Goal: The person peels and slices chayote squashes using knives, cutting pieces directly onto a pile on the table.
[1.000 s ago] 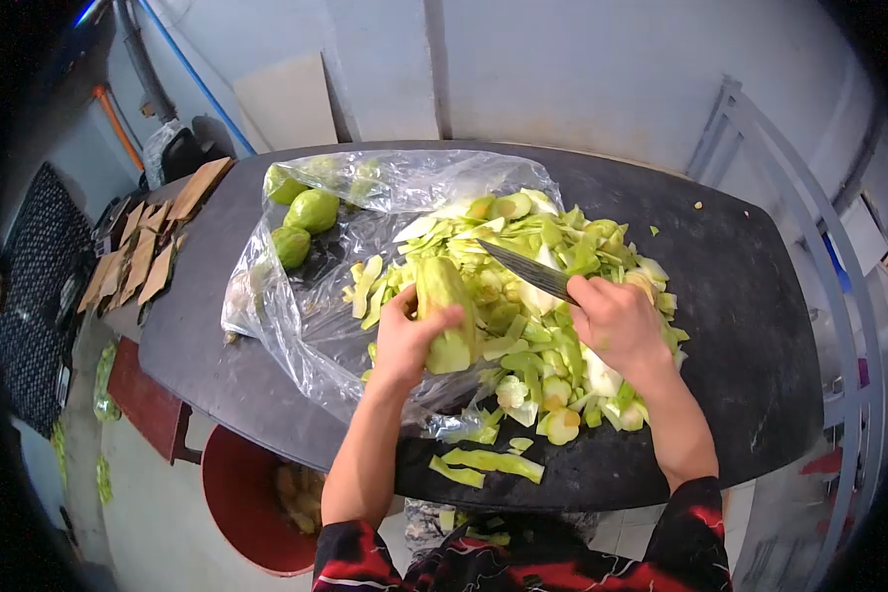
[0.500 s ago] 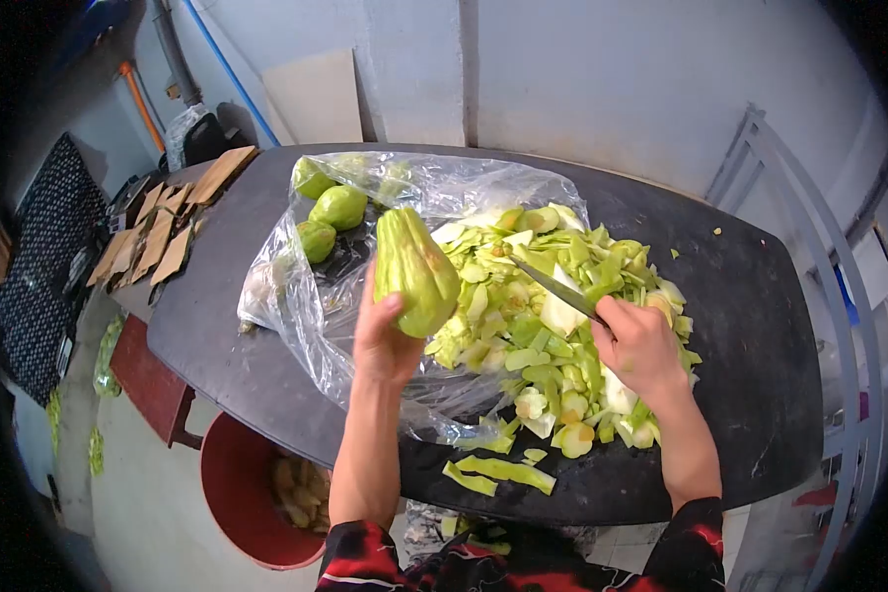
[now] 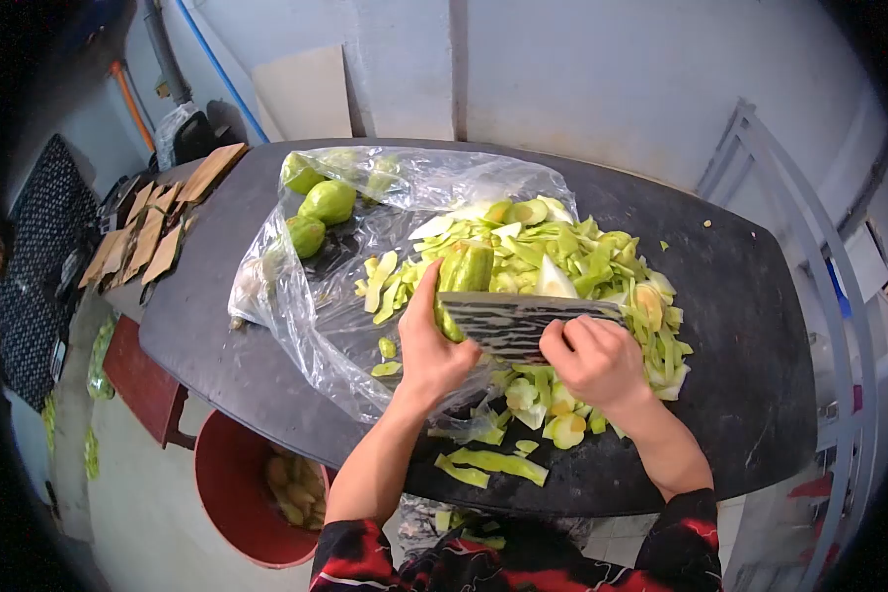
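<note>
My left hand (image 3: 434, 340) is wrapped round a pale green chayote (image 3: 467, 266), held over the peel pile. In my right hand (image 3: 597, 360) is a knife (image 3: 508, 321) with a broad, dark-streaked blade. The blade lies across the front of the chayote and hides its lower part. Behind and beneath both hands spreads a heap of green peels and slices (image 3: 592, 257). A clear plastic bag (image 3: 316, 340) lies under the heap's left side, with several whole green chayotes (image 3: 329, 201) at its upper left.
The dark table (image 3: 197, 296) has loose peel strips (image 3: 498, 464) near its front edge. Below its left side stands a red bucket (image 3: 237, 493) with pale pieces inside. Cardboard pieces (image 3: 158, 232) lie at the left, and a grey metal railing (image 3: 809, 197) stands at the right.
The chayote was tilted and turned in my left hand, then lowered towards the heap. My right hand has brought the knife left, its blade now broadside across the chayote.
</note>
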A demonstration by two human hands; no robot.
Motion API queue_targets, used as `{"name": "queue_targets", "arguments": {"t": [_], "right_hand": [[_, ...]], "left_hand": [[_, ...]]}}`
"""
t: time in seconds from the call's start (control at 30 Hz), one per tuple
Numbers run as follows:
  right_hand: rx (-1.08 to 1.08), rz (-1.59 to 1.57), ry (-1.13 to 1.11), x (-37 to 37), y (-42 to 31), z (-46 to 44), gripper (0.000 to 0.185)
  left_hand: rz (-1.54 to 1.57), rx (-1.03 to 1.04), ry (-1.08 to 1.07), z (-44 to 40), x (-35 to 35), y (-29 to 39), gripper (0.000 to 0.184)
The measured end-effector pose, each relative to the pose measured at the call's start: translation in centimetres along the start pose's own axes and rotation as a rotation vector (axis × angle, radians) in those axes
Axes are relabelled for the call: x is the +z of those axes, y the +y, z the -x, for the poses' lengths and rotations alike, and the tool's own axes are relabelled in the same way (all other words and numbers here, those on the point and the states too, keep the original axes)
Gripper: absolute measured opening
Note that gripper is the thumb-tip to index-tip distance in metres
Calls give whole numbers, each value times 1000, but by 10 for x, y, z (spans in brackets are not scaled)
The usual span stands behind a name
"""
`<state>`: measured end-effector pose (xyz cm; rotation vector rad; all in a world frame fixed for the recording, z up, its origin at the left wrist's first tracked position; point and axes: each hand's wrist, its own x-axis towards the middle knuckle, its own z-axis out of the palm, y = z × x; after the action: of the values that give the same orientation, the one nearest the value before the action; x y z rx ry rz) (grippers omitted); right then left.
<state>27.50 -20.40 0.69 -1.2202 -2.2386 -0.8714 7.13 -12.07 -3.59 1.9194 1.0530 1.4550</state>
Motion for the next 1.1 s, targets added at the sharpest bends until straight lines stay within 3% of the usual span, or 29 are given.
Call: {"name": "queue_targets", "arguments": {"t": [0.3,0.37,0.67,0.77,0.8,0.83,0.93,1.1], "right_hand": [[117,-170,75,-10,5,0,17],[131,-167,81,-11,6,2,17],[84,-179,94,-16,5,0,12],[94,-202,57,-11,12,2,8],[210,-174,-42,6,22,8,6],[320,-141,-133,18,32,13,4],[370,-158,-112,19,42,16,9],[402,-199,-124,7,39,12,13]], "left_hand": [[97,56,-95,3,4,-1,81],[32,147,-98,5,5,1,80],[74,87,-129,8,3,0,83],[113,161,-126,5,-2,5,87],[120,43,-176,4,-7,16,87],[120,55,-179,4,-7,18,87],[275,144,-189,1,-3,14,87],[664,-148,-215,7,4,-12,87]]}}
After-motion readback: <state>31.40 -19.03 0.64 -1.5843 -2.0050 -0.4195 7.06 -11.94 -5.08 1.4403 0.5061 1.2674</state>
